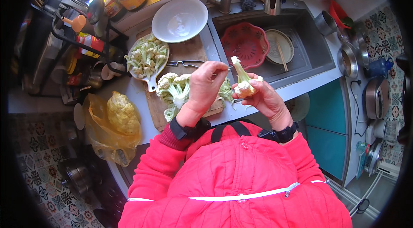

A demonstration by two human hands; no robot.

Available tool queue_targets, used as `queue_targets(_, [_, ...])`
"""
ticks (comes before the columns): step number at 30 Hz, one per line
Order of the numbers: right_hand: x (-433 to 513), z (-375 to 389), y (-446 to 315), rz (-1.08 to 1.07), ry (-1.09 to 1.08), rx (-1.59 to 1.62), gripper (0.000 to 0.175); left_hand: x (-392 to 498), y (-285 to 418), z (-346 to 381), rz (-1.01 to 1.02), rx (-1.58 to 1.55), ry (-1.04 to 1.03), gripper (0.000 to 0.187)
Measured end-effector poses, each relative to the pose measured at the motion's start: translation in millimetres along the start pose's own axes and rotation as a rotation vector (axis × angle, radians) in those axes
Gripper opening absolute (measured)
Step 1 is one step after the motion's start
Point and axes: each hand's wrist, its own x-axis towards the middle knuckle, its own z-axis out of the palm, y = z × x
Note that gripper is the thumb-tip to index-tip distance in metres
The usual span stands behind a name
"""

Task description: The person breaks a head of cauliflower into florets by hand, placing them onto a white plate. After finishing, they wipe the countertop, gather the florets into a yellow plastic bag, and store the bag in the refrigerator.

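Observation:
My right hand (pixel 266 100) holds a cauliflower floret (pixel 244 82) by its head, the pale stem pointing up and away from me. My left hand (pixel 208 82) is beside the stem, thumb and fingers pinched together. A thin sliver shows at its fingertips, too small to name. Below the left hand, a large piece of cauliflower (pixel 176 91) lies stem side up on the wooden cutting board (pixel 190 47). Pale green trimmings (pixel 226 91) are heaped between the hands, partly hidden. A metal-framed utensil (pixel 184 63) lies on the board, its right end behind my left hand.
Cut cauliflower fills a handled white dish (pixel 151 84). Behind it stands a white bowl (pixel 180 20). The sink (pixel 303 50) contains a red basin (pixel 243 44) and a plate (pixel 285 41) with chopsticks. A yellow plastic bag (pixel 100 128) with a cauliflower lies left, below a crowded rack (pixel 85 45).

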Motion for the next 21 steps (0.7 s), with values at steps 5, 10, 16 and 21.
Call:
queue_targets(5, [6,15,5,0.009,0.005,-0.099,0.050,10,24,-13,0.062,0.020,0.074,0.014])
queue_targets(10, [7,29,7,-0.059,0.073,-0.229,0.051,7,27,-13,0.073,0.123,0.135,0.014])
queue_targets(16, [4,36,8,-0.049,0.112,-0.402,0.054,13,24,-23,-0.057,-0.010,-0.021,0.012])
queue_targets(21, [2,37,8,-0.024,0.128,-0.425,0.047,15,21,-23,-0.059,0.049,-0.111,0.009])
